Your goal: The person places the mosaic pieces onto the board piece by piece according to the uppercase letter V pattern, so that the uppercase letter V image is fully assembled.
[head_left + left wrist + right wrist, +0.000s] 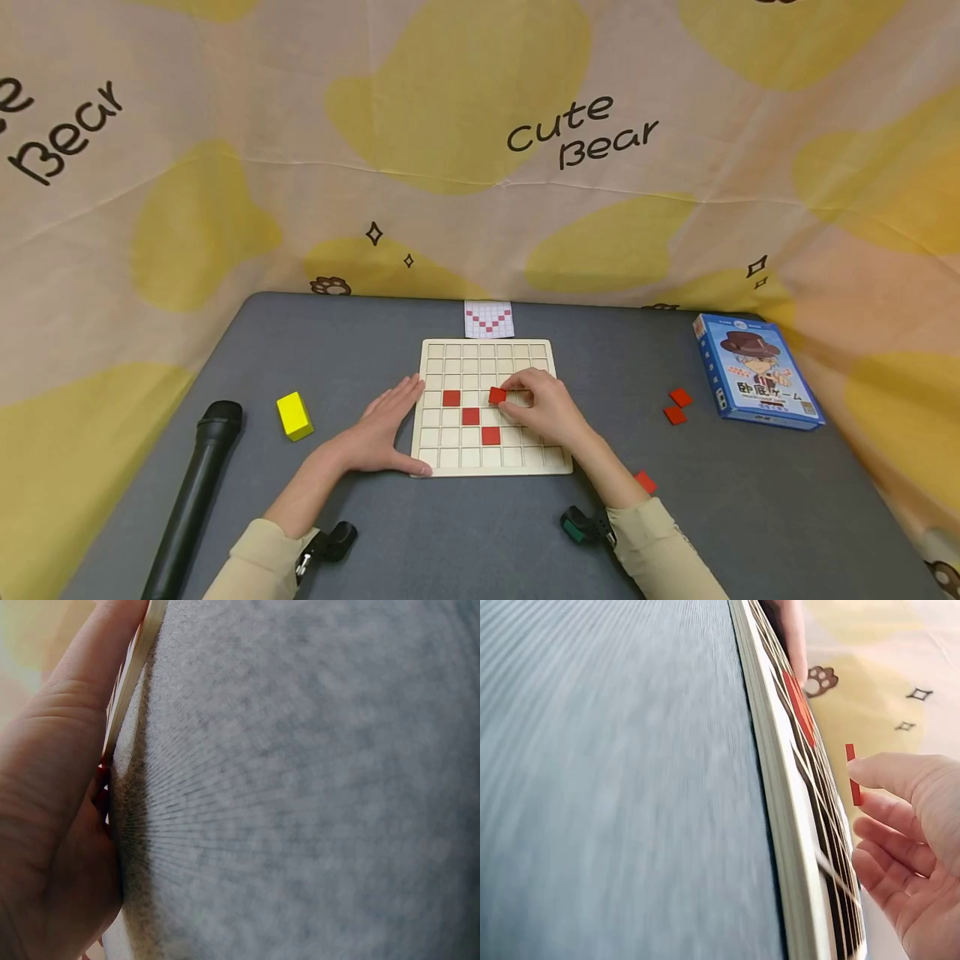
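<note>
A pale gridded board (450, 458) lies on the grey table, with red square tiles (491, 436) set in three of its cells along a diagonal. My right hand (547, 408) pinches another red tile (497, 396) between thumb and forefinger; the right wrist view has this tile (853, 775) on edge, apart from the board. Along the board's left edge rests my left hand (378, 429), its fingers straight and the thumb at the near left corner. In the left wrist view, that thumb (75, 697) lies against the board's edge.
Behind the board is a small pattern card (489, 318) with a red V of squares. Loose red tiles (675, 415) lie right of the board, near a blue game box (765, 371). At left are a yellow block (294, 416) and a black microphone (198, 483).
</note>
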Tool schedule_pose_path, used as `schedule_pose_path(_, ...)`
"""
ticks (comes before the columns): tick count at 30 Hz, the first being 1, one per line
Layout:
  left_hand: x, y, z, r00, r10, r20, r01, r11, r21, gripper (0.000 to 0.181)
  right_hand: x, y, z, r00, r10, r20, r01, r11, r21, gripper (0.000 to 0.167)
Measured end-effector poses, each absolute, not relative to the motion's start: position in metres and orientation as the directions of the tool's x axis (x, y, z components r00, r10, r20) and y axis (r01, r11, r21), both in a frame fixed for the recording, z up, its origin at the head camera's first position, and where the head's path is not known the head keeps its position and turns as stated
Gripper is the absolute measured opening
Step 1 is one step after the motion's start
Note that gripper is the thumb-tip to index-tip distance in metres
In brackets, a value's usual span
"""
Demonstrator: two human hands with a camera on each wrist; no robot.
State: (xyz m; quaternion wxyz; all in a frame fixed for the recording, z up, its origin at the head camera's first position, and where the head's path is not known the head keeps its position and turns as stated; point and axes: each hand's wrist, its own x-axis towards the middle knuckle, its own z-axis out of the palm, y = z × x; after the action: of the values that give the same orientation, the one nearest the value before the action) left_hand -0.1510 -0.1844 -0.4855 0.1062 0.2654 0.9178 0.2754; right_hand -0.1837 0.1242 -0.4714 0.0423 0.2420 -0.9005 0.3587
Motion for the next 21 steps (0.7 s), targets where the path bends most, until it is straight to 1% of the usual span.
schedule_pose_path(10, -0.151, -0.185, -0.484, -0.838, 0.544, -0.045, 0.43, 0.708, 0.56, 0.128, -0.197, 0.083, -0.47, -0.879, -0.424, 0.22, -0.457, 0.614, -0.643, 0.02)
schedule_pose_path(21, -0.151, -0.186, -0.485, -0.831, 0.554, -0.046, 0.429, 0.692, 0.581, 0.127, -0.213, 0.045, -0.466, -0.834, -0.514, 0.199, -0.521, 0.618, -0.589, 0.022)
